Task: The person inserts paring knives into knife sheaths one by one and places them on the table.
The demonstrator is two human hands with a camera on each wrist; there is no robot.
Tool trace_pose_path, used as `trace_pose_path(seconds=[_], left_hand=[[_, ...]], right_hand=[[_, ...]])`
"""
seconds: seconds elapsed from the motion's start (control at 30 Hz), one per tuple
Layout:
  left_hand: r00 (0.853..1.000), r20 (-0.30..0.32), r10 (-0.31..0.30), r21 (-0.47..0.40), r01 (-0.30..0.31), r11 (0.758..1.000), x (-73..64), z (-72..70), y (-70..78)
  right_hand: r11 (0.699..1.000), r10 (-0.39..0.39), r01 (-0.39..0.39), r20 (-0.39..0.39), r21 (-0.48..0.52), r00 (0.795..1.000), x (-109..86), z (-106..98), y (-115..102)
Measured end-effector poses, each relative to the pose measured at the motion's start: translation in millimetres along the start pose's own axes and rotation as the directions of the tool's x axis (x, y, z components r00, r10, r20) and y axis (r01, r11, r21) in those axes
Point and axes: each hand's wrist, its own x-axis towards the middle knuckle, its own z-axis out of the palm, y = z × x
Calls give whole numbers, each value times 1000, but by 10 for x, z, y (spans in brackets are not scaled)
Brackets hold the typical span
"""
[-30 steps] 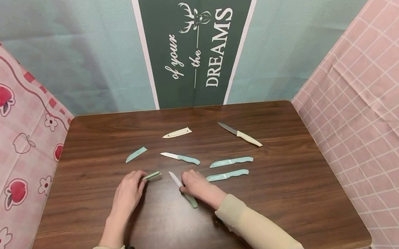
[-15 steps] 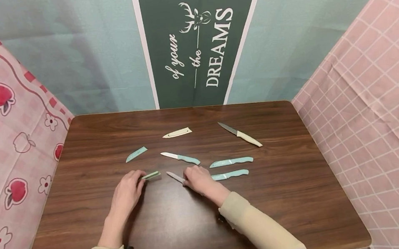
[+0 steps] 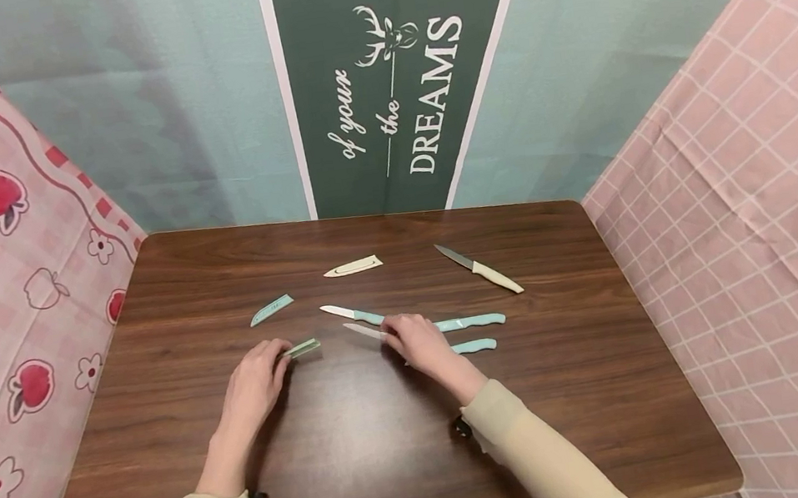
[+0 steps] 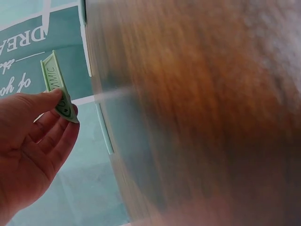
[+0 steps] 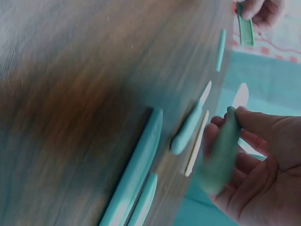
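Note:
My left hand pinches a green knife sheath between thumb and fingers; raised lettering shows on it in the left wrist view. In my right hand is a paring knife with a green handle and a whitish blade, gripped by the handle. Its blade points left, toward the sheath, and the two are apart. Just behind it lies a blue-handled knife with a bare white blade. Under and beside my right hand lie two sheathed blue knives, the farther sheathed knife and the nearer sheathed knife, partly hidden.
On the brown table lie a loose blue sheath, a cream sheath and a cream-handled knife with a bare grey blade. A printed curtain hangs behind the table, with pink cloths at both sides.
My right hand has lifted the green knife and carried it to the right and away from me, now over the blue knives. The left hand with the green sheath has barely moved.

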Motion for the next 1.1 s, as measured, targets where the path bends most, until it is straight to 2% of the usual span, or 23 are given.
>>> trace_pose_path(seconds=[0.23, 0.37, 0.63, 0.87, 1.1], left_hand=[[997, -59, 47, 11, -46, 999, 11, 1, 4], [996, -69, 53, 16, -52, 999, 27, 9, 11], [991, -106, 80, 26, -78, 997, 118, 11, 76], [981, -143, 128, 21, -126, 992, 249, -12, 213], [965, -189, 182, 12, -183, 983, 396, -28, 397]], right_hand=[[994, 55, -49, -54, 97, 997, -69, -141, 173], [985, 74, -63, -63, 163, 995, -105, -180, 286], [957, 66, -24, -137, 289, 988, -180, -298, 410], [948, 56, 3, -175, 319, 983, -216, -408, 457], [943, 14, 43, -166, 331, 986, -222, -502, 442]])
